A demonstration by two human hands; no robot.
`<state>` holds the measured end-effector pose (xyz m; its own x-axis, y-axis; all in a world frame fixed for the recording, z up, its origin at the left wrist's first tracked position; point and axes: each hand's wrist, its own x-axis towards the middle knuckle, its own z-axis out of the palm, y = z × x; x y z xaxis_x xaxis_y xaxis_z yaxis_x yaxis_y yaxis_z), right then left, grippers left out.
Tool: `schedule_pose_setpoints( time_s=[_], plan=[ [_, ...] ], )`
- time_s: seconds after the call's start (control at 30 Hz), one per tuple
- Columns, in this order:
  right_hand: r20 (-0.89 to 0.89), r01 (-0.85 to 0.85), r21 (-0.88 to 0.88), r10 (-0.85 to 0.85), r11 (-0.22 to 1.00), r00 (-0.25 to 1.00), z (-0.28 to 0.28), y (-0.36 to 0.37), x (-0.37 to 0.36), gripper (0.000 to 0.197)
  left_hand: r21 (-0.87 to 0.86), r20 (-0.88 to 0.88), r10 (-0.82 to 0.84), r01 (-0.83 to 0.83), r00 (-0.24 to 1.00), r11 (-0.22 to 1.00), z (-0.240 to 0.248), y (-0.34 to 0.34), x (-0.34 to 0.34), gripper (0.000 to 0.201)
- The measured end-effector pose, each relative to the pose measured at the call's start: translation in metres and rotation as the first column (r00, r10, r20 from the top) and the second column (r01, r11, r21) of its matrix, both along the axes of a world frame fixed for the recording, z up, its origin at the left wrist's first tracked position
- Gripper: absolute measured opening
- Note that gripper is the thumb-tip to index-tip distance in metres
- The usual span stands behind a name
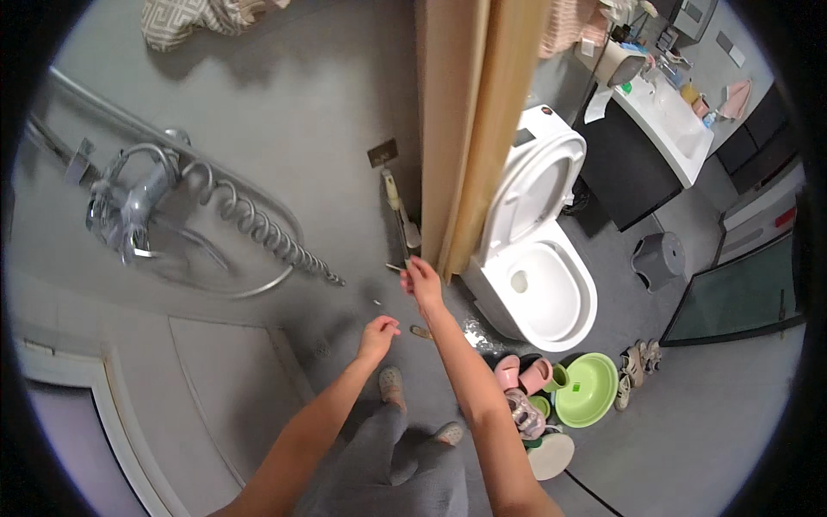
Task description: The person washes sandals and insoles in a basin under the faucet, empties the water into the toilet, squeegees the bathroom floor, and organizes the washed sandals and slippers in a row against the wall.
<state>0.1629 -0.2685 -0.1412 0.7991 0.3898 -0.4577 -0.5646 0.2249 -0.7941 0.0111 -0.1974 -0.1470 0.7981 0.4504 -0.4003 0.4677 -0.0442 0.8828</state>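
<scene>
My right hand [420, 284] is closed in a pinch in the middle of the view, near the foot of the wall. A thin, pale stick-like piece [394, 268] pokes out at its fingertips; its kind is too small to tell. Just beyond stands a long-handled tool with a pale handle [393, 191], its lower end close to my right fingers. My left hand [377, 338] is lower and to the left, fingers curled together; anything in them is hidden. A small white bit [377, 302] shows between the hands, and a brownish flat piece [421, 332] lies on the floor.
A white toilet [551, 297] with raised lid stands right of a tan curtain [469, 129]. On the left wall is a shower mixer [138, 202] with a coiled hose [250, 226]. Pink slippers [536, 374] and a green basin [588, 405] sit lower right; a grey stool [659, 260] is beyond.
</scene>
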Motion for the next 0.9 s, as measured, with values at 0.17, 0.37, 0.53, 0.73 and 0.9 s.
schedule_pose_setpoints(
  time_s=[0.17, 0.37, 0.53, 0.73, 0.9],
  plan=[
    [0.506, 0.318, -0.711, 0.141, 0.627, 0.851, 0.027, 0.092, 0.079, 0.045, -0.031, 0.049, 0.046, -0.045, 0.998, 0.999, 0.021, 0.077, 0.019, 0.014],
    [0.532, 0.381, -0.827, 0.361, 0.413, 0.766, 0.032, 0.113, 0.117, 0.031, -0.093, 0.050, 0.044, -0.039, 0.998, 0.995, 0.005, 0.123, 0.015, 0.015],
    [0.627, 0.404, -0.753, 0.381, 0.518, 0.680, 0.051, 0.108, 0.088, 0.025, -0.168, -0.043, 0.067, -0.073, 0.997, 0.983, 0.001, 0.116, 0.005, 0.018],
    [0.583, 0.301, -0.804, 0.585, 0.512, 0.563, 0.055, 0.091, 0.111, 0.030, -0.338, -0.043, 0.000, -0.015, 0.999, 0.941, -0.022, 0.087, 0.033, 0.022],
    [0.591, 0.288, -0.796, 0.580, 0.532, 0.561, 0.052, 0.084, 0.109, 0.032, -0.336, -0.072, 0.018, -0.041, 0.997, 0.941, -0.033, 0.081, 0.034, 0.021]
  ],
)
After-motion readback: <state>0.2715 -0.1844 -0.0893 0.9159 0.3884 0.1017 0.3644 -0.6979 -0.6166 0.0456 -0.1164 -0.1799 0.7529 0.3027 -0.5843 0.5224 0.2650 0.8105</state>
